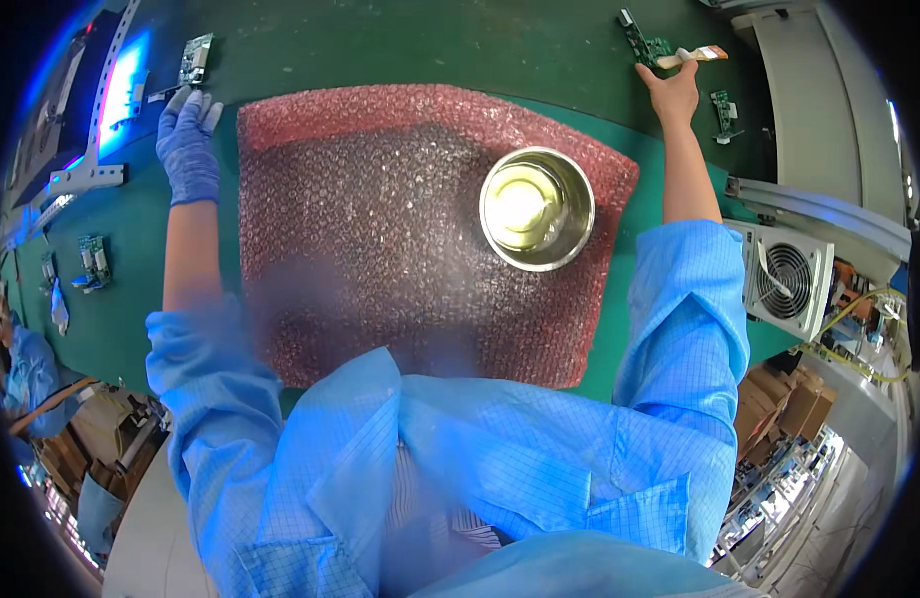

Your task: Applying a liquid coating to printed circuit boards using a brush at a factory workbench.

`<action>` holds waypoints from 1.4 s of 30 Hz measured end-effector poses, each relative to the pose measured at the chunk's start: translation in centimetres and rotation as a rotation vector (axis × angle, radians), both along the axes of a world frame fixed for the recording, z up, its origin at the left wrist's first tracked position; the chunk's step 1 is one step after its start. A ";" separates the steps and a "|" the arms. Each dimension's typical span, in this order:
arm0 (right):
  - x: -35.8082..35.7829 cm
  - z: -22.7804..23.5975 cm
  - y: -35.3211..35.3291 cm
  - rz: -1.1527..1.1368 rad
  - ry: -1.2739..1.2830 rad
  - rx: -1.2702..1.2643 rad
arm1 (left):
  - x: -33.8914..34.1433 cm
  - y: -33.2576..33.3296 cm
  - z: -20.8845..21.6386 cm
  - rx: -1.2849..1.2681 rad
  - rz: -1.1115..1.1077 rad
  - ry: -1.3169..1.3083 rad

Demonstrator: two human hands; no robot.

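My left hand [188,148], in a blue-grey glove with pale fingertips, reaches to the far left. Its bent fingers meet the lower end of a green circuit board [195,60] with pale parts, and the grip is partly hidden. At the far right my bare right hand [674,95] has its fingers around a brush [701,56] with a pale body and a brown end. Just beyond these fingers, a second green circuit board [647,42] lies close to the brush. Between my arms, a round metal pot [487,214] holding clear, yellowish liquid stands on pink bubble wrap [380,219].
Another circuit board [722,117] lies right of my right hand. Small boards [93,264] rest on the green mat at left, below a metal bracket [89,177] and a bright blue light. A fan unit [787,277] stands at the right edge. Another person's blue sleeve [36,374] shows far left.
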State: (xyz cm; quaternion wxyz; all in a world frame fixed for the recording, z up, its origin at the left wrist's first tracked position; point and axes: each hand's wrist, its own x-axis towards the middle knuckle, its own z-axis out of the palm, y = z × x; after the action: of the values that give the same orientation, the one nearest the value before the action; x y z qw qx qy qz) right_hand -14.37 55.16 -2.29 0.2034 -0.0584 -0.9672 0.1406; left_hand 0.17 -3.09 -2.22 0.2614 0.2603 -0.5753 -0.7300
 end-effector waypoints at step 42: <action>27.8 6.0 -9.9 0.189 -0.211 -1.108 | 15.5 13.0 4.9 0.323 -0.766 -0.025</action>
State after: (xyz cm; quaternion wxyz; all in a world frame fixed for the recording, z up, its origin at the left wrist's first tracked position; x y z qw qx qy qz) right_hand 13.41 45.26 3.69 0.0314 -0.0834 -0.7653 0.6375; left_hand 15.68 9.87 2.68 -0.0805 0.0739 -0.5116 -0.8522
